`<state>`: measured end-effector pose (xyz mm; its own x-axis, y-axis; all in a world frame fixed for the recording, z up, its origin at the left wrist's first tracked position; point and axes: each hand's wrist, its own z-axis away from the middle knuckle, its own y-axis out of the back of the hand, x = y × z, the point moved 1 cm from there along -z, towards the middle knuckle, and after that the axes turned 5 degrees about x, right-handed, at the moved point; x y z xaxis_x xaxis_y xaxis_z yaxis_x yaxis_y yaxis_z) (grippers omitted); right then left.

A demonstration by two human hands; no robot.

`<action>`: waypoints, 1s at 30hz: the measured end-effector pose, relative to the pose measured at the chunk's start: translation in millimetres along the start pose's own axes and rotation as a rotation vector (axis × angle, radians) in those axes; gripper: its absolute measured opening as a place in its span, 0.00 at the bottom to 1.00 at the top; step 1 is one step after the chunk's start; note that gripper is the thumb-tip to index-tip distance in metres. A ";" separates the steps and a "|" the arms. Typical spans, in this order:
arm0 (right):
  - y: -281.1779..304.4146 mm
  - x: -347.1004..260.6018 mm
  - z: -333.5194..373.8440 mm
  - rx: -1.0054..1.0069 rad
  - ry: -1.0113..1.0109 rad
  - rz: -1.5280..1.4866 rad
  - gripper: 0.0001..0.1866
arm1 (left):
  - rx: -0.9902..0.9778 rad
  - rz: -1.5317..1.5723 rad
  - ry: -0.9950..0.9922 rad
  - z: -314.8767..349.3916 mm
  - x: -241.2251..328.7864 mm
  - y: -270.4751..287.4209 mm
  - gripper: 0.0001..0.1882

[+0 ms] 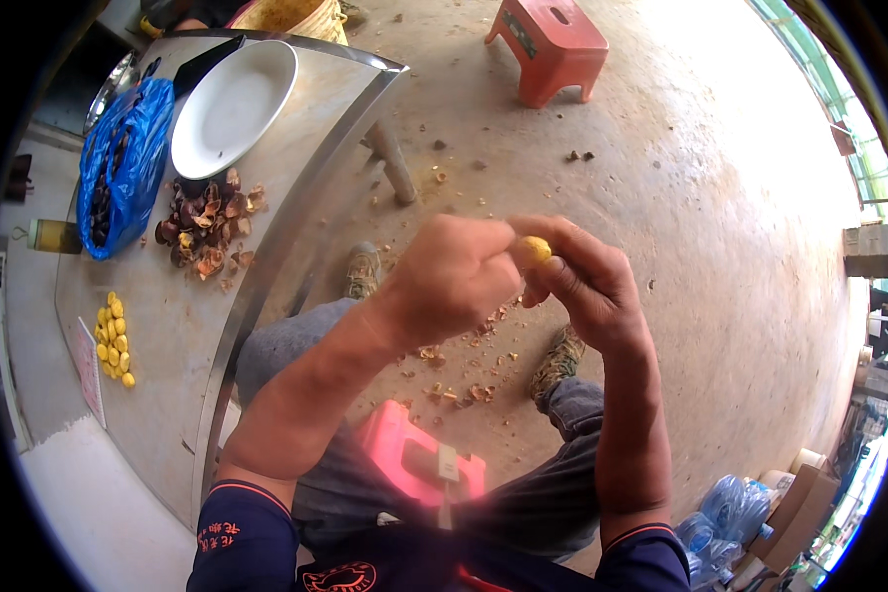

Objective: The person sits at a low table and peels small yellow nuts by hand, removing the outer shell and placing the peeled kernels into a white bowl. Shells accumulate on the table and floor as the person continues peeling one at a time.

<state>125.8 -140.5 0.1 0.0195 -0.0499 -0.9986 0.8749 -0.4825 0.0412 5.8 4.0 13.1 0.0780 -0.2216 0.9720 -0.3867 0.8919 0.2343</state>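
Between the thumb and fingers of my right hand (594,281) is a peeled yellow chestnut (536,251), held up over the floor between my knees. Close against it on the left, my left hand (449,274) is closed in a fist, slightly blurred; whatever it may grip is hidden. On the table (257,232) to my left lies a heap of brown chestnut shells (207,225). Several peeled yellow chestnuts (112,340) sit in a cluster nearer me, beside a pink-and-white notebook (90,370). A blue plastic bag (128,163) with dark chestnuts stands behind the shells.
A white oval dish (235,109) is at the table's far end, inside its metal edge (311,163). A red stool (553,49) stands ahead on the floor, and a pink stool (414,459) is below me. Shell bits (474,393) litter the floor; plastic bottles (730,513) lie at right.
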 end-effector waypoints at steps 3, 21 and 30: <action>2.7 -2.5 0.8 -0.013 -0.014 -0.018 0.15 | -0.009 0.047 0.018 0.1 5.0 -1.0 0.13; 3.9 -1.2 0.5 -0.030 0.002 0.018 0.17 | -0.070 0.035 0.068 0.9 7.8 1.1 0.14; 8.4 -2.3 0.6 -0.063 0.039 0.063 0.19 | -0.072 0.054 0.054 1.2 8.3 0.9 0.14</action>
<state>132.9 -145.0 2.7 0.0933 -0.0432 -0.9947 0.9001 -0.4234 0.1028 5.0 2.5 21.4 0.1090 -0.1530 0.9822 -0.3250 0.9283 0.1807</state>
